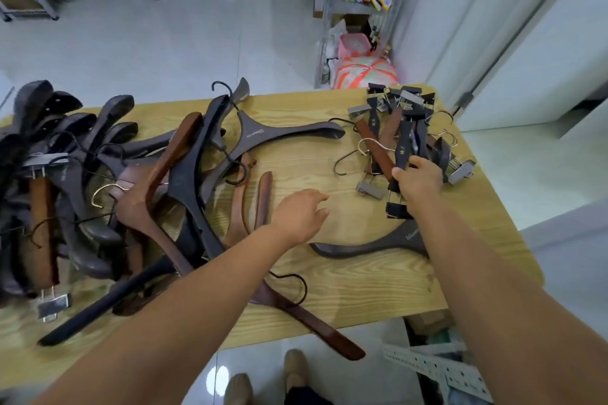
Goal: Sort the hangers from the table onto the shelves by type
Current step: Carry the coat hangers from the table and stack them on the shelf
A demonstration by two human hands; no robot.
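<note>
Your left forearm [197,289] is crossing the red-brown hanger [329,335] overhanging the near edge of the table [362,286], and could be nudging it off; the left hand [301,215] is hovering slack and empty. Your right hand [418,179] is gripping a clip hanger [402,151] in the far-right pile [391,122], where tangled hooks [345,159] risk dragging neighbours along.

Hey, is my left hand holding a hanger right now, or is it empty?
Empty. The left hand hangs over bare table, fingers loosely curled round nothing; only the right hand grips a clip hanger.
</note>
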